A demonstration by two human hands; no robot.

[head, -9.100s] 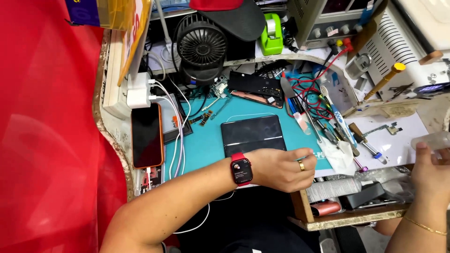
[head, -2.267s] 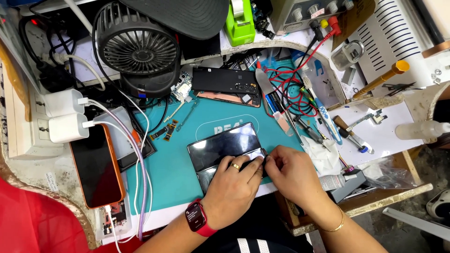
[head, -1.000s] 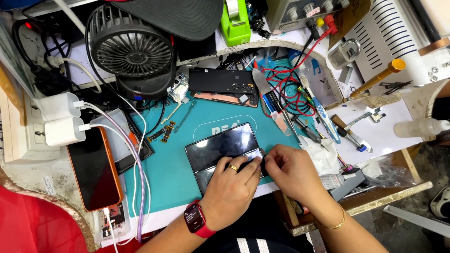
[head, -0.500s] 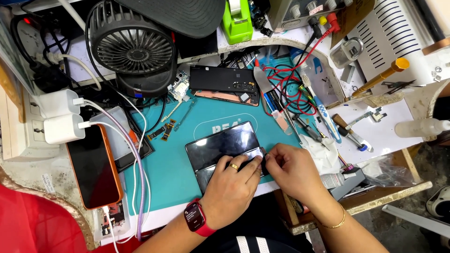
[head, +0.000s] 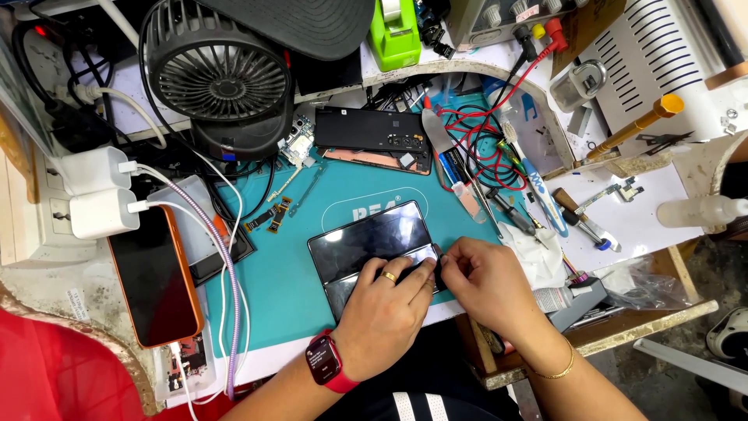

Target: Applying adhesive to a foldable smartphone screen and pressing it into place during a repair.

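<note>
Your left hand [head: 386, 300] presses the dark phone [head: 372, 245] flat while your right hand [head: 483, 284] pinches its near right edge; the phone's long axis runs left-right, just ahead of both hands.

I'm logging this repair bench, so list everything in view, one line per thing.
glass panel: 1, black, on the mat under both hands
mat: 1, teal, centre of the bench
dismantled phone: 1, black, at the mat's far edge
phone in orange case: 1, left of the mat, on a cable
chargers: 2, white, far left
fan: 1, black, rear left
tape dispenser: 1, green, rear centre
test leads: red and black, tangled right of the mat
hand tools: several, right of the mat
left hand: ring, red watch, on the panel
right hand: gold bracelet, fingertips at the panel's right edge
</note>
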